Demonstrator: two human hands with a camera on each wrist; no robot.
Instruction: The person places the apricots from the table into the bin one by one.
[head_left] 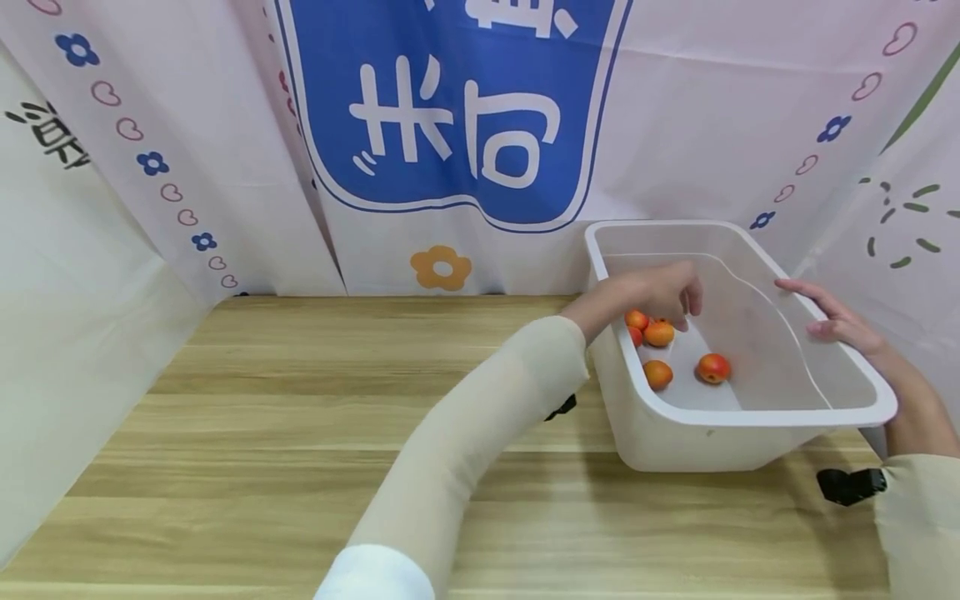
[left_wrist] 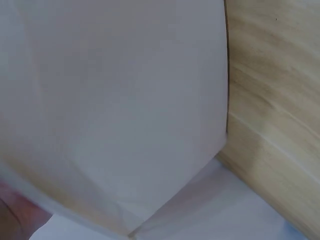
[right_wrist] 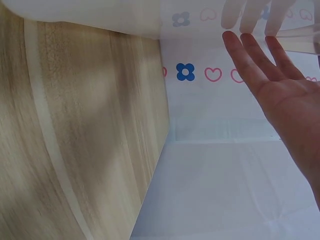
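A white translucent plastic tub (head_left: 750, 417) stands on the right part of the table. My left hand (head_left: 667, 292) reaches over its left rim, fingers hanging loosely bent above the fruit, and no fruit shows in them. Several orange-red apricots (head_left: 713, 368) lie on the tub's floor, mostly along its left side. At the right rim, my right hand (head_left: 851, 327) holds the tub with the thumb on the rim. In the right wrist view its straight fingers (right_wrist: 255, 62) touch the outer wall. The left wrist view shows mostly the tub's wall (left_wrist: 135, 100), with a bit of hand at lower left.
The wooden table (head_left: 300, 400) stretches left of the tub. A white printed cloth (head_left: 675, 125) hangs behind it, close to the tub's far end. More cloth closes off the left and right sides. Black straps sit at both wrists.
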